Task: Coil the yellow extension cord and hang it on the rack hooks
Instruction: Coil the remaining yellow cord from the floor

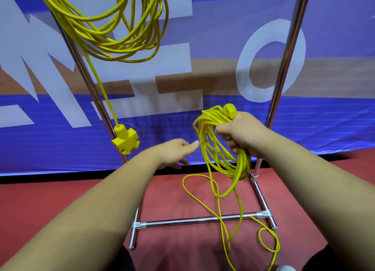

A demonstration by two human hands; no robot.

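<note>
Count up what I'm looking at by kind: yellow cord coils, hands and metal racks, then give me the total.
Yellow cord coils: 2, the hung coil and the held coil
Hands: 2, the left hand and the right hand
Metal racks: 1, the rack
Total: 5

Place: indoor sports or event hall
Floor: red matting point(50, 195)
Backdrop: blue banner point(223, 128), huge white letters
Fixture: chrome rack point(182, 222)
</note>
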